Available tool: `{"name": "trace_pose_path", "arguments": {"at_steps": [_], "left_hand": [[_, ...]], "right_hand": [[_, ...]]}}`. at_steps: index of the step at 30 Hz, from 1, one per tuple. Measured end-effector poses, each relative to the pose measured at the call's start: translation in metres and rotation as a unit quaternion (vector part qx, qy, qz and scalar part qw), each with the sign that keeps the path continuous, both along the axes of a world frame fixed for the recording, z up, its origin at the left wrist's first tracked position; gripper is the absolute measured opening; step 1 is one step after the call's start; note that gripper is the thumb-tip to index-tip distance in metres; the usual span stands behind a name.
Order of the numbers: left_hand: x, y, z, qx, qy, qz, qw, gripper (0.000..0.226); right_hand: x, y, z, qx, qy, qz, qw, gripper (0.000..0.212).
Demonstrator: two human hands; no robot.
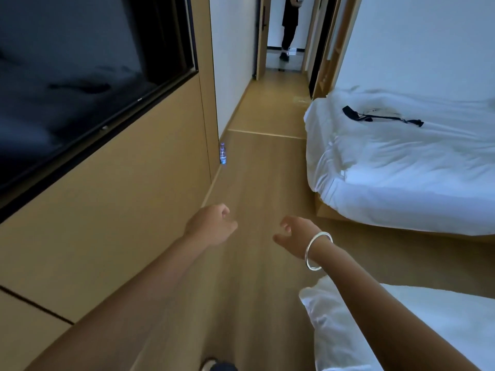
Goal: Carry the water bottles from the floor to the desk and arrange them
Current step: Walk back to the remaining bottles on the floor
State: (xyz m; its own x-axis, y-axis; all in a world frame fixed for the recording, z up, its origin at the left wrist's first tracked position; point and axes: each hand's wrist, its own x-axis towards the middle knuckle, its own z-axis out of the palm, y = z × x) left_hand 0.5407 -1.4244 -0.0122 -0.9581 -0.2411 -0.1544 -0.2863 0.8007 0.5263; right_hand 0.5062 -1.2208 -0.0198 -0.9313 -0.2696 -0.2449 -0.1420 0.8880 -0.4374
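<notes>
A small clear water bottle (223, 153) with a blue label stands upright on the wooden floor, against the corner of the wall panel ahead of me. My left hand (211, 226) is stretched forward over the floor with fingers loosely curled and holds nothing. My right hand (294, 234), a silver bangle on its wrist, reaches forward beside it, fingers apart and empty. Both hands are well short of the bottle. No desk is in view.
A dark TV screen (80, 76) hangs on the wooden wall at my left. A white bed (401, 162) with a black strap on it fills the right, and a second bed's corner (375, 330) lies near right. A person (289, 25) stands in the far doorway.
</notes>
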Motion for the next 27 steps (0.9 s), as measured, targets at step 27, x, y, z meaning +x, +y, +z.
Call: {"name": "trace_pose_path", "arguments": {"at_steps": [27], "left_hand": [[-0.518,-0.156,-0.034,-0.008,-0.048,-0.060,0.997,0.047]], "right_hand": [[-0.476,-0.141,-0.031,-0.012,-0.050,-0.047,0.998,0.045]]}}
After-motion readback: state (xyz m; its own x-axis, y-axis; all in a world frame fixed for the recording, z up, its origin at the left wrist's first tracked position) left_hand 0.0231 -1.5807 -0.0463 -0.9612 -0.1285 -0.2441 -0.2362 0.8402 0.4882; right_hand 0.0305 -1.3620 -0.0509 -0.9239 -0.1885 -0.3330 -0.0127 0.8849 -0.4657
